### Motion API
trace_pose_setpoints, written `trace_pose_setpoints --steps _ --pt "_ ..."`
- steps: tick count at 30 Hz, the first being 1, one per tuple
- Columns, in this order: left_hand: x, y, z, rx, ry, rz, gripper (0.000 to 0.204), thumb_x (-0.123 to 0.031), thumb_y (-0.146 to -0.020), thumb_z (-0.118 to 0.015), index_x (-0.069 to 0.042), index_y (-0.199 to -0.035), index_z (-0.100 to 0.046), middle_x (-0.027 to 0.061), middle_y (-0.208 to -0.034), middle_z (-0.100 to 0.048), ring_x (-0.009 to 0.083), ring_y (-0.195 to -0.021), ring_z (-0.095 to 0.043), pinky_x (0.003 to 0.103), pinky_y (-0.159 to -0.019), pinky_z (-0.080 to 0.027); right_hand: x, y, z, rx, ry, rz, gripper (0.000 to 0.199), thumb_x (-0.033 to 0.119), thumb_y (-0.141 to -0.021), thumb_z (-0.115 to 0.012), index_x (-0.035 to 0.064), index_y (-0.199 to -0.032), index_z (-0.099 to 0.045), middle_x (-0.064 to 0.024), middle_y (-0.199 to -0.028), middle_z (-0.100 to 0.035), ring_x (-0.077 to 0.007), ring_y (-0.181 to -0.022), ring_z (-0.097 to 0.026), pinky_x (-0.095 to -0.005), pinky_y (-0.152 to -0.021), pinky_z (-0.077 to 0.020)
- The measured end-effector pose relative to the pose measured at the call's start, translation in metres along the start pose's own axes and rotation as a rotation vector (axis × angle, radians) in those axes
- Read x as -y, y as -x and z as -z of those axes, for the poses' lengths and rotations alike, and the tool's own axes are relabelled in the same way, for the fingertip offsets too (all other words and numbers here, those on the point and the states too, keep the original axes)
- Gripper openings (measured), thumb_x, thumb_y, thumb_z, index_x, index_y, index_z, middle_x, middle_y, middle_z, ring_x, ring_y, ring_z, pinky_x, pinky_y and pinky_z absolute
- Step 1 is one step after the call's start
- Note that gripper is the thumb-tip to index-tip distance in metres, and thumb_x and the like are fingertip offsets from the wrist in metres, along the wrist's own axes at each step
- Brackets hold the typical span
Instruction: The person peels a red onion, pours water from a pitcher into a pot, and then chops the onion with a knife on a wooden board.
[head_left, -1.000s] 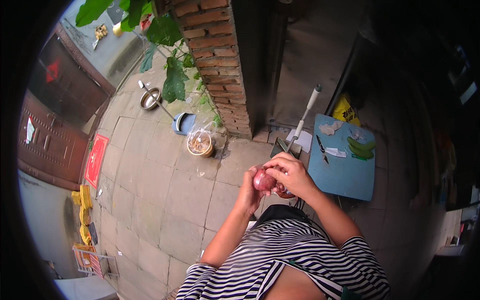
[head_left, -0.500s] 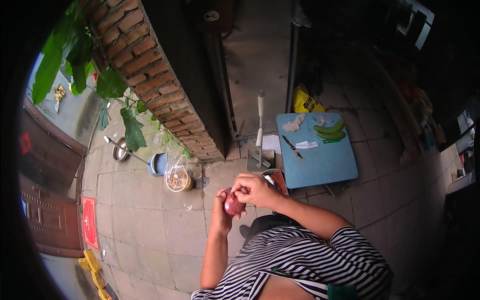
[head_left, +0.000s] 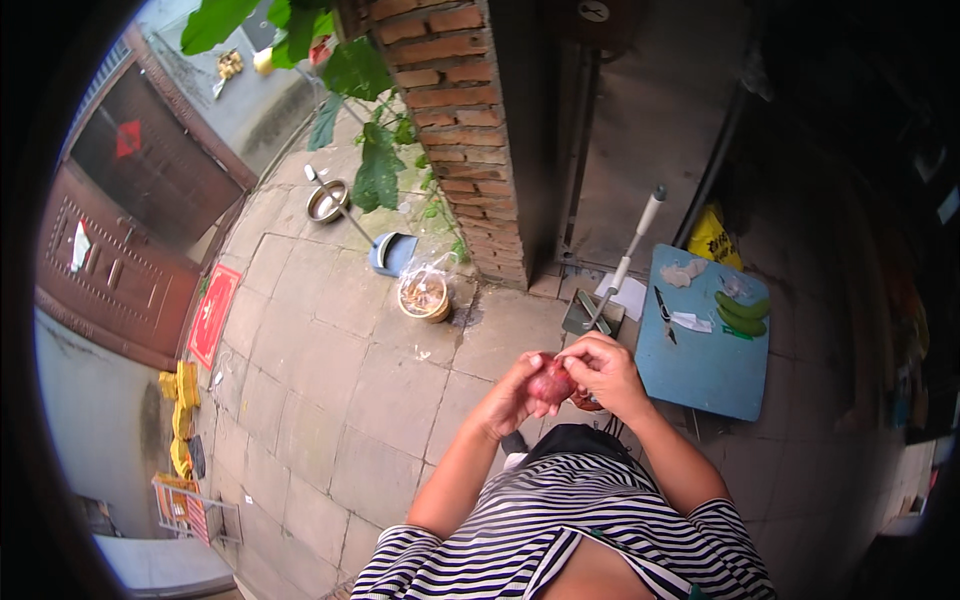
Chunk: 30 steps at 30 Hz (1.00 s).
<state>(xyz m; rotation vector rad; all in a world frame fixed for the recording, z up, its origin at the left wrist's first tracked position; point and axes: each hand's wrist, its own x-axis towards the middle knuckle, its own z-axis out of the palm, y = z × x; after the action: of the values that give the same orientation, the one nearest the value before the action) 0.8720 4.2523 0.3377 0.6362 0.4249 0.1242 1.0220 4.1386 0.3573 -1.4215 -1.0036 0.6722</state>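
Observation:
A red onion [head_left: 551, 384] is between my two hands, in front of my body. My left hand [head_left: 511, 398] is wrapped round it from the left and below. At its top, the fingers of my right hand [head_left: 606, 372] pinch together on its skin. Under my right hand part of a reddish container [head_left: 585, 402] shows, mostly hidden. To the right stands a low blue table [head_left: 700, 370], bearing two green gourds [head_left: 741, 314], a dark knife [head_left: 661, 303], a peeler [head_left: 670, 333] and a crumpled pale cloth [head_left: 683, 272].
A long-handled dustpan [head_left: 603, 308] stands left of the table, by a brick pillar [head_left: 455, 130]. Further left are a bin with a clear bag [head_left: 424, 297], a blue dustpan [head_left: 393, 254] and a metal bowl [head_left: 328, 202]. A red mat [head_left: 214, 315] lies by the brown door [head_left: 120, 260].
The view has swung left, so the scene sits further right. My hands stay together on the onion; the right fingers still pinch at its top.

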Motion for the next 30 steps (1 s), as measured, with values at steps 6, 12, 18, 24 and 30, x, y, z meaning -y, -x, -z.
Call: trace_pose_setpoints --steps 6,12,18,24,30 --pt "0.016 0.001 -0.006 -0.142 -0.332 -0.249 0.053 -0.031 -0.087 -0.067 -0.011 -0.126 -0.037 0.0123 -0.095 -0.059 0.0134 -0.059 -0.056 0.022 -0.04 -0.036 -0.009 -0.004 -0.011 -0.033 -0.001 -0.035 0.005 -0.004 -0.086 -0.06 -0.0024 -0.087 -0.064 -0.0028 -0.086 -0.056 -0.0058 -0.066 -0.057 -0.0198 -0.055 -0.0466" --pt "0.01 0.003 0.004 -0.218 -0.207 -0.216 0.047 -0.026 -0.084 -0.065 -0.009 -0.12 -0.039 0.0129 -0.096 -0.06 0.0228 -0.068 -0.064 0.027 -0.05 -0.047 -0.005 -0.009 -0.017 0.059 0.183 0.039 0.004 -0.004 -0.085 -0.059 -0.0024 -0.085 -0.062 -0.0023 -0.085 -0.055 -0.0055 -0.066 -0.057 -0.0201 -0.056 -0.0469" --pt "-0.002 0.008 0.022 -0.046 -0.157 -0.051 0.038 -0.024 -0.086 -0.062 -0.007 -0.114 -0.043 0.0162 -0.096 -0.061 0.0301 -0.076 -0.068 0.03 -0.054 -0.051 -0.003 -0.01 -0.021 0.126 -0.014 -0.112 0.004 -0.002 -0.086 -0.062 -0.0016 -0.088 -0.065 -0.0019 -0.086 -0.054 -0.0059 -0.066 -0.056 -0.0195 -0.057 -0.046" --pt "-0.013 0.016 0.022 0.047 -0.208 0.015 0.039 -0.023 -0.085 -0.06 -0.005 -0.116 -0.045 0.015 -0.094 -0.061 0.0298 -0.075 -0.068 0.03 -0.053 -0.052 0.0 -0.008 -0.01 0.251 -0.059 -0.104 0.01 0.004 -0.086 -0.068 0.0002 -0.095 -0.07 -0.0019 -0.084 -0.058 -0.0056 -0.061 -0.055 -0.0191 -0.052 -0.0422" --pt "-0.019 0.016 0.027 0.16 -0.121 0.074 0.048 -0.028 -0.087 -0.063 -0.005 -0.124 -0.043 0.0149 -0.101 -0.059 0.0268 -0.072 -0.066 0.029 -0.055 -0.052 0.002 -0.008 -0.014 0.224 -0.192 -0.096 0.007 0.002 -0.086 -0.067 -0.0014 -0.092 -0.068 -0.0035 -0.085 -0.062 -0.0062 -0.061 -0.054 -0.0191 -0.055 -0.0439"
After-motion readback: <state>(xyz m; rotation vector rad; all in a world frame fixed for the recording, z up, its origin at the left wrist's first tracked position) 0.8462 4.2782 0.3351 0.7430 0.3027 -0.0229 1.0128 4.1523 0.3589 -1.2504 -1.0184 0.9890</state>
